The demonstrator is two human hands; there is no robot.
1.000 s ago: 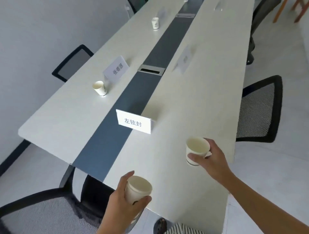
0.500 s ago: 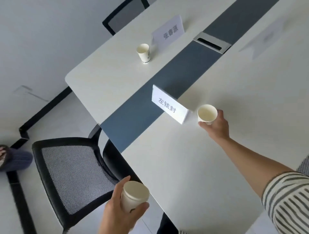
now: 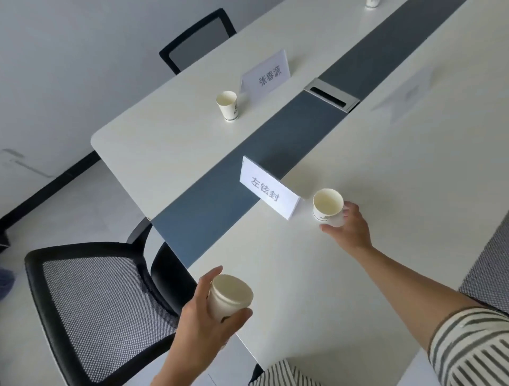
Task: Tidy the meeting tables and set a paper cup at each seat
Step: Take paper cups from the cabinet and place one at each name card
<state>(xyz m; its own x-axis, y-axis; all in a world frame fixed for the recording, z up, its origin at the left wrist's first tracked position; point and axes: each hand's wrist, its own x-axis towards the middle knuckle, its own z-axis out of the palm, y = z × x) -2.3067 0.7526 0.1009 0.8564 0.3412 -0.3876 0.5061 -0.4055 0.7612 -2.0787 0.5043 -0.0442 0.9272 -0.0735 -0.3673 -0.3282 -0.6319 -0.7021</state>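
My right hand (image 3: 348, 230) holds a white paper cup (image 3: 327, 205) standing on the white meeting table (image 3: 316, 275), just right of a folded name card (image 3: 268, 190). My left hand (image 3: 203, 316) grips a stack of paper cups (image 3: 230, 299) above the table's near corner. Another paper cup (image 3: 228, 104) stands on the far side of the table beside a second name card (image 3: 267, 75). A further cup (image 3: 371, 2) shows at the top edge.
A dark blue strip (image 3: 234, 193) runs down the table's middle with a metal cable box (image 3: 332, 95). A black mesh chair (image 3: 96, 303) stands at the table's near end, another chair (image 3: 198, 41) at the far side. A third name card (image 3: 407, 92) lies blurred at right.
My right hand carried its cup forward and set it on the table beside the near name card. The view swung left; my left hand kept its stack.
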